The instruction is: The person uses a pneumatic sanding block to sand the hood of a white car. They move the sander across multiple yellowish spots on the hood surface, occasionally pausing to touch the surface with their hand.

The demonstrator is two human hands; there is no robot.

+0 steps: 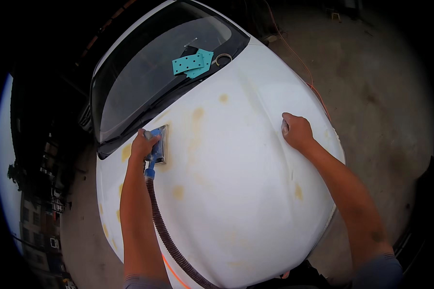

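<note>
My left hand (143, 144) grips a blue orbital sander (157, 150) with a flat rectangular pad. The sander lies on the white car hood (241, 159), near the base of the windshield. From its blue connector a dark ribbed hose (160, 219) runs down past my left forearm toward the lower edge. My right hand (297, 131) is closed in a fist over the right part of the hood, by a raised body line. Its fingertips look grey with dust, and no object shows in it. Yellowish patches (197, 114) are scattered over the hood, several around the sander.
Turquoise perforated sanding sheets (193, 63) lie at the bottom of the windshield (144, 72), beside a ring-shaped tan roll (223, 59). An orange air line (309, 77) trails along the concrete floor (371, 101) on the right. A small yellow stool (336, 17) stands far back.
</note>
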